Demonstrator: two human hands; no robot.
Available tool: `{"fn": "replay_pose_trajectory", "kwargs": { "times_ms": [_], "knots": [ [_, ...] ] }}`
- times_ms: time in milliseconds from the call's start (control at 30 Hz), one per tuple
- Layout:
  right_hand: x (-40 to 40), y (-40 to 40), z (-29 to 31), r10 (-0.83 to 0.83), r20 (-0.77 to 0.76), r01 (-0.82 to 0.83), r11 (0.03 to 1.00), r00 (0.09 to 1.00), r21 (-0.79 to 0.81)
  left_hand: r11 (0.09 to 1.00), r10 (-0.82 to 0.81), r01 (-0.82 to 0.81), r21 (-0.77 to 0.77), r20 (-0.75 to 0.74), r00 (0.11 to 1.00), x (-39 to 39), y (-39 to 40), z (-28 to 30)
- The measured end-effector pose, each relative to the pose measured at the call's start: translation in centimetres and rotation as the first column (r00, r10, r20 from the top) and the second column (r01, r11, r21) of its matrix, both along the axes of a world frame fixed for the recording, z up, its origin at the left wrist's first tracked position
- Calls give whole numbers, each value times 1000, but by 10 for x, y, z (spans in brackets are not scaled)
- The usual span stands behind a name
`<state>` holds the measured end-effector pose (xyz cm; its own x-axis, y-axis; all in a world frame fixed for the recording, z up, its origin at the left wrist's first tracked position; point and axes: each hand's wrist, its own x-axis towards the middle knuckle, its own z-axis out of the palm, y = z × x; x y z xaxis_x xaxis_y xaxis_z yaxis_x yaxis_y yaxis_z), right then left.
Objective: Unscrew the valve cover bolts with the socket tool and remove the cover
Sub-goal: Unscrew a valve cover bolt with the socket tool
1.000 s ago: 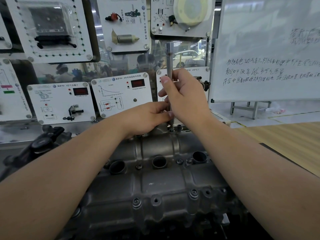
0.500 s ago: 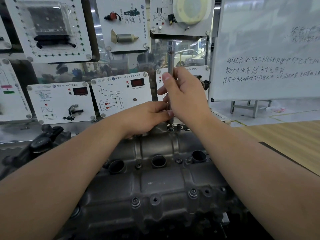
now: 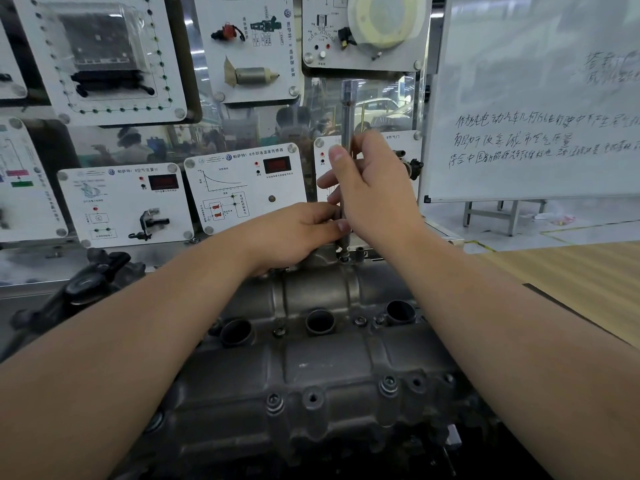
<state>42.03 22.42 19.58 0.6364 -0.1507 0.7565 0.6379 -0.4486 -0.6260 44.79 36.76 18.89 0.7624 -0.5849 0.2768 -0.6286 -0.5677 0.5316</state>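
The valve cover fills the lower centre. The socket tool stands upright at centre frame, tip on a far-edge bolt. The right hand wraps its shaft; the left hand pinches lower, nearer the bolt.

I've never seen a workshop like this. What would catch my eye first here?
Probably the two hands meeting at the far edge of the grey valve cover: the right hand grips an upright metal socket tool, the left hand pinches its lower end. Behind them hang white sensor display panels, with a handwritten whiteboard at right.
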Motion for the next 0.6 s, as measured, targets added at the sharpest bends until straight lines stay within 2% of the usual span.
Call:
{"fn": "replay_pose_trajectory", "kwargs": {
  "times_ms": [600],
  "knots": [
    [-1, 1, 1, -23, 20, 23, 1000, 1000, -9, 998, -5, 4, -56, -20, 1000, 4, 1, -2]
  ]
}}
